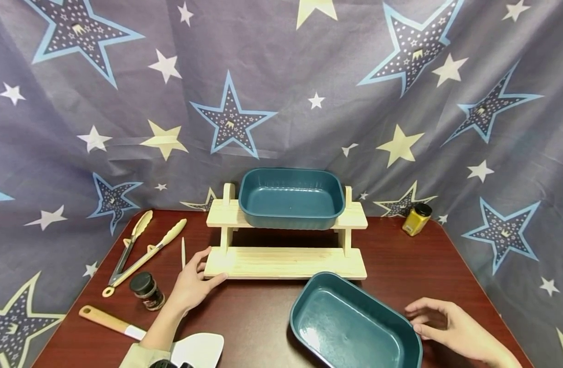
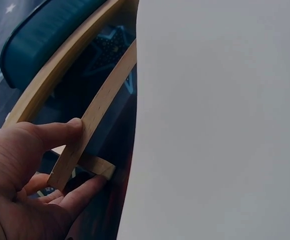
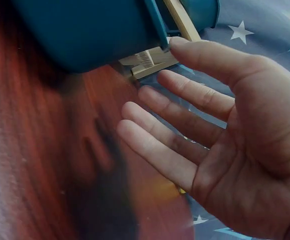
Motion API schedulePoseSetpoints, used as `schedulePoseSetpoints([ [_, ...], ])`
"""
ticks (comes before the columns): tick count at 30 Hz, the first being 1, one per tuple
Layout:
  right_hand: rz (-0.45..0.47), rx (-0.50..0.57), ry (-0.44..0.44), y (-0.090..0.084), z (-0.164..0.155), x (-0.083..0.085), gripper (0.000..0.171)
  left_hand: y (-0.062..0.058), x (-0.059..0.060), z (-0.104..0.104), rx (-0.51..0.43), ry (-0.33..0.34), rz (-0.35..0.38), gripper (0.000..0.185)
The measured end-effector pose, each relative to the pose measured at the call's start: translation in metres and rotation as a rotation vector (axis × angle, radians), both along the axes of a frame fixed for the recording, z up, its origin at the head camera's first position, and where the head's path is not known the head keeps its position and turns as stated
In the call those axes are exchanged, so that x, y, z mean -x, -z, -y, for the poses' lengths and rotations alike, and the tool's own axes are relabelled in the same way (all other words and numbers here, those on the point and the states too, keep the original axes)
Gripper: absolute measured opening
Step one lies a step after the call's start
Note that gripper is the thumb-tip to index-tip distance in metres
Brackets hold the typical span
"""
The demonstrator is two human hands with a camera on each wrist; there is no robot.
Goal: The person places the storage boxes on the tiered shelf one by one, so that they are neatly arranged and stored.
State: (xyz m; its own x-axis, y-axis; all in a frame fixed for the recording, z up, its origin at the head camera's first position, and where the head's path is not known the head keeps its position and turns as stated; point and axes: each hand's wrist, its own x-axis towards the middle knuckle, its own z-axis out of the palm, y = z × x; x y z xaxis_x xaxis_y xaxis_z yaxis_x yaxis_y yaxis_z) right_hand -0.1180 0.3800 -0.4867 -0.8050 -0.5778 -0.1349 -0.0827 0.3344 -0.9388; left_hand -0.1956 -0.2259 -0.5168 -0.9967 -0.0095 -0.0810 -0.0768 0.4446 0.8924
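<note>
2 bare hands flank a pale wooden rack (image 1: 286, 263) and a teal dish on a dark red table (image 1: 253, 312). The left hand (image 1: 194, 281) grips the left end of the rack's lower shelf, thumb on the front edge, fingers around the end. The right hand (image 1: 451, 329) has its fingers apart and loosely bent, thumb at the rim of the near dish (image 1: 355, 327); whether they touch is unclear. That dish sits at an angle before the rack's right half. A 2nd teal dish (image 1: 290, 202) rests on the upper shelf. Leftward lie tongs (image 1: 140, 261), a black-lidded jar (image 1: 148, 292) and a white-bladed spatula (image 1: 200, 348); a yellow jar (image 1: 415, 222) stands far right.
</note>
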Motion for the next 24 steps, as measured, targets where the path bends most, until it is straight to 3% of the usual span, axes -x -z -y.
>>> schedulePoseSetpoints([
  [9,0.089,0.046,-0.008,0.005,0.004,-0.004,0.033,-0.002,0.002,0.001,0.022,-0.005,0.009,0.09],
  [16,0.154,0.004,0.004,0.004,0.011,-0.005,0.036,-0.003,0.0,0.001,0.026,-0.01,0.011,0.09],
  [24,0.268,-0.04,0.113,0.003,0.018,-0.011,0.038,-0.003,-0.001,0.001,0.041,-0.01,0.02,0.089],
])
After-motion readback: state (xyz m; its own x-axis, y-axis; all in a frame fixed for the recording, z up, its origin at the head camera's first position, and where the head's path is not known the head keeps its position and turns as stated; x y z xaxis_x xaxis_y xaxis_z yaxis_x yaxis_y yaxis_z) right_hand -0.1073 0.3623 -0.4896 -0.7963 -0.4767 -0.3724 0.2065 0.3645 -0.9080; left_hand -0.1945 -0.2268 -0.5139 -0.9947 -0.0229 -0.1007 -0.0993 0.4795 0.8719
